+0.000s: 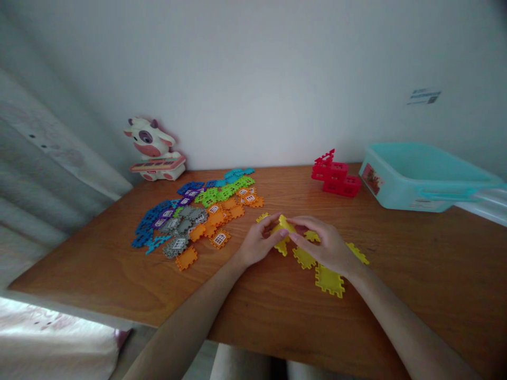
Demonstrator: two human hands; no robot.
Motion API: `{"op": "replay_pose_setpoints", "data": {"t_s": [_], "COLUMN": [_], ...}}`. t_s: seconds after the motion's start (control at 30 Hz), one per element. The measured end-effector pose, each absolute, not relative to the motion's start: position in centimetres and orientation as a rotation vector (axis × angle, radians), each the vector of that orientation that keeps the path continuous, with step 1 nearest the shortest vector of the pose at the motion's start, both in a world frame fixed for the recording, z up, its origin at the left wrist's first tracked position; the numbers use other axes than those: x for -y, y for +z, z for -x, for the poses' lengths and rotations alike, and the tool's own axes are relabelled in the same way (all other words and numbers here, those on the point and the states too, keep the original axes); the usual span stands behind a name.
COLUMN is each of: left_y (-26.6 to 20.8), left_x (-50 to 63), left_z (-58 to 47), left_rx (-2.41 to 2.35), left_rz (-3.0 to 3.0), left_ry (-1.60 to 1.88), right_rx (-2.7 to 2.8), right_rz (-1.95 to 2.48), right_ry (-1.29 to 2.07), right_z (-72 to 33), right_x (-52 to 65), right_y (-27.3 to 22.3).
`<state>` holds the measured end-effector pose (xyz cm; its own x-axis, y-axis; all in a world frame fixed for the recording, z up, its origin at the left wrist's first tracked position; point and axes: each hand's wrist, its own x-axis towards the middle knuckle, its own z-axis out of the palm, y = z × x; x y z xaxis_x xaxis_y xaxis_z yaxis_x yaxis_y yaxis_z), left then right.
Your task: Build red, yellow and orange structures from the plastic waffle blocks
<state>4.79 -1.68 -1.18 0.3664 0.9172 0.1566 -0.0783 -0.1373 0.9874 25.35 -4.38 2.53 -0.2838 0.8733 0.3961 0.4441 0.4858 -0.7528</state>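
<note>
Pale wall (253, 84) ahead of you, wood surface (420, 258) below, curtain (43, 142) left. Open-topped turquoise tub (412, 189), right rear. Coloured tile heap (214, 215) left of centre. Your grip: left hand (261, 241) and right hand (325, 244) both pinch yellow tiles (287, 224), mid-surface; loose ones just beside.

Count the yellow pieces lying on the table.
5 yellow pieces: one behind the left hand, one behind the right thumb, two between the arms, one right of the right hand. Hands may hide more.

Cow-shaped toy keyboard (158, 161) at the back left of the brown wooden desk (415, 269), pale curtain (47, 169) at left, aqua plastic bin (414, 191) at right, printed sticker (423, 97) on the wall (277, 79)
</note>
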Motion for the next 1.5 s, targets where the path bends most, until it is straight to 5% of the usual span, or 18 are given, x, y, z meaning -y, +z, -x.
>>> {"op": "replay_pose_setpoints", "data": {"t_s": [0.57, 0.83, 1.5], "left_y": [-0.3, -0.4, -0.2], "left_x": [1.8, 1.6, 3.0], "left_z": [-3.6, -4.2, -3.4], "left_rx": [-0.848, -0.758, -0.807], "left_rz": [-1.815, -1.474, -2.337], "left_ry": [0.907, 1.039, 1.303], "right_rx": [1.957, 1.889, 1.923], "right_rz": [0.942, 0.975, 0.834], "right_ry": [0.684, 0.629, 0.452], "right_z": [-25.9, -26.0, -24.6], "right_x": [4.3, 4.3, 5.1], "right_y": [1.4, 1.8, 1.7]}}
